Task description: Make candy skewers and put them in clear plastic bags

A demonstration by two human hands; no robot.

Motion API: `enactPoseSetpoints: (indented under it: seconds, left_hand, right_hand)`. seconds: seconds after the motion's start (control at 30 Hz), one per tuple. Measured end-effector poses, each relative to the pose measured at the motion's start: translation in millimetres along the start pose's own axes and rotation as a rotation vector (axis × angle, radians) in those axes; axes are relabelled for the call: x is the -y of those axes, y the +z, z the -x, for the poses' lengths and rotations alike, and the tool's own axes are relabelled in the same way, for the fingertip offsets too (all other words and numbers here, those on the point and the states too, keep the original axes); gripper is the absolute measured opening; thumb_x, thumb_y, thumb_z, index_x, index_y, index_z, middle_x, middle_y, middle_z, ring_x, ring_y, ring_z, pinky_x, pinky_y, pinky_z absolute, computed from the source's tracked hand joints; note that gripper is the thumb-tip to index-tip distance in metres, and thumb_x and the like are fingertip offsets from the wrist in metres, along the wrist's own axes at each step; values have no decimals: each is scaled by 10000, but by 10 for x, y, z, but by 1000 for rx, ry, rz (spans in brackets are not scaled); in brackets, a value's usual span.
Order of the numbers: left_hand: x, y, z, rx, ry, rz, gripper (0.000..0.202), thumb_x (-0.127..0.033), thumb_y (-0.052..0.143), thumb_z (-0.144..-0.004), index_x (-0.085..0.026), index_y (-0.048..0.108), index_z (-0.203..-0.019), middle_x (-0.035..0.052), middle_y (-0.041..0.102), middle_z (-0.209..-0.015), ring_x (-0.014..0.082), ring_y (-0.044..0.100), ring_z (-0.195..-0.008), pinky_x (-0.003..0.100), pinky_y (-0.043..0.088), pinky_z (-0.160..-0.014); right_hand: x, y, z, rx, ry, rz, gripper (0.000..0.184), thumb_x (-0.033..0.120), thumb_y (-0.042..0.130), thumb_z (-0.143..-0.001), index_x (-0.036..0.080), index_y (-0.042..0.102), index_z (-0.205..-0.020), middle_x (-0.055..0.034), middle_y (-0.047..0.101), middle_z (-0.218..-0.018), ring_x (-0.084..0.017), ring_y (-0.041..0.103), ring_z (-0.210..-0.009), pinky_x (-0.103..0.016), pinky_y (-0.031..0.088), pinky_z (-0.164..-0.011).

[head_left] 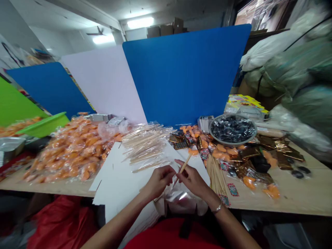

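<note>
My right hand is closed around a few thin wooden sticks, which slant up to the right. Close beside it, my left hand has its thumb and fingers pinched together; what they hold is too small to make out, though it may be clear film. Below both hands lies clear plastic wrap. Ahead of my left hand, several stick bundles in clear bags are heaped on white card. To the right of my right hand, loose wooden sticks lie in a pile.
Bagged orange pieces form a big heap at left, near a green basin. A grey bowl of dark wrapped items stands at right, with brown-gold packets beside it. A blue panel rises behind the table.
</note>
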State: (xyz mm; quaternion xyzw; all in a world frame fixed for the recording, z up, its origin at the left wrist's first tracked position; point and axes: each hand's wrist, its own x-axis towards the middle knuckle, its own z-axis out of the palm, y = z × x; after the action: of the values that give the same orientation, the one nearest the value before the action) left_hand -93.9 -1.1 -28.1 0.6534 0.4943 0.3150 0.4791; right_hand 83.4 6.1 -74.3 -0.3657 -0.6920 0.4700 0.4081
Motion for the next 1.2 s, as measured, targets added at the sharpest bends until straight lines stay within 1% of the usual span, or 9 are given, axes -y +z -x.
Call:
enactPoseSetpoints:
  seconds: [0.1, 0.2, 0.27, 0.47, 0.67, 0.9, 1.0, 1.1, 1.2]
  left_hand:
    - [74, -50, 13, -71, 182, -64, 251, -345, 513, -868, -158, 641, -973, 64, 640, -908, 188, 586, -855, 292, 457, -756]
    - [406, -47, 33, -25, 285, -240, 646, -374, 624, -804, -220, 359, -1372, 111, 527, -1246, 252, 493, -1129, 399, 398, -963]
    - [712, 14, 26, 54, 294, -457, 856, -357, 703, -723, -209, 240, -1428, 124, 535, -1220, 287, 488, -1114, 469, 374, -982]
    - [1187, 193, -92, 42, 319, -797, 746, -223, 668, -745, -197, 302, -1395, 89, 596, -1089, 276, 503, -1014, 466, 375, -942]
    - [1025, 137, -154, 63, 296, -765, 676, -217, 658, -753, -167, 366, -1361, 74, 624, -973, 262, 537, -954, 455, 402, -921]
    - [319, 459, -77, -38, 484, -448, 892, -539, 678, -725, -165, 260, -1418, 179, 402, -1392, 319, 384, -1254, 470, 333, -1036]
    - [78, 656, -154, -47, 394, -265, 362, -419, 457, -913, -148, 560, -1130, 120, 635, -1045, 225, 583, -965, 348, 456, -852]
    - [32, 705, -218, 24, 225, -76, 360, -385, 379, -945, -137, 614, -828, 31, 598, -662, 139, 560, -606, 251, 442, -611]
    - [52, 657, -212, 101, 120, 79, 369, -429, 434, -917, -117, 623, -860, 15, 575, -628, 122, 528, -552, 227, 411, -547]
  right_hand:
    - [-33, -14, -25, 31, -23, -52, 211, 328, 518, -902, 167, 650, -933, -27, 586, -820, -134, 590, -670, -243, 471, -616]
    - [-102, -4, -81, -51, -10, -88, 236, 378, 533, -887, 170, 634, -841, -17, 580, -760, -134, 579, -633, -246, 473, -594]
    - [-175, 15, -127, -122, 25, -126, 246, 410, 555, -864, 175, 627, -863, -5, 581, -715, -136, 569, -608, -252, 477, -582]
    - [-334, -373, -154, -383, 128, -233, 294, 446, 661, -760, 153, 641, -769, 15, 558, -582, -121, 519, -526, -237, 431, -518]
    - [-121, -1130, 120, -785, 91, -264, 281, 439, 705, -728, 175, 637, -797, 31, 553, -598, -101, 492, -534, -225, 418, -532]
    - [137, -516, 236, -486, 173, -160, 306, 462, 636, -792, 156, 641, -809, 14, 567, -570, -133, 536, -540, -242, 432, -521]
    - [126, -349, 192, -441, 129, -84, 289, 447, 603, -824, 160, 640, -829, -19, 616, -674, -152, 581, -620, -262, 472, -584]
    - [135, -476, 158, -503, 56, -77, 351, 434, 622, -819, 189, 587, -1068, -66, 653, -932, -185, 624, -778, -296, 515, -680]
    - [243, -682, 176, -592, -74, -50, 537, 439, 501, -903, 269, 339, -1386, -102, 485, -1347, -226, 547, -1134, -380, 477, -915]
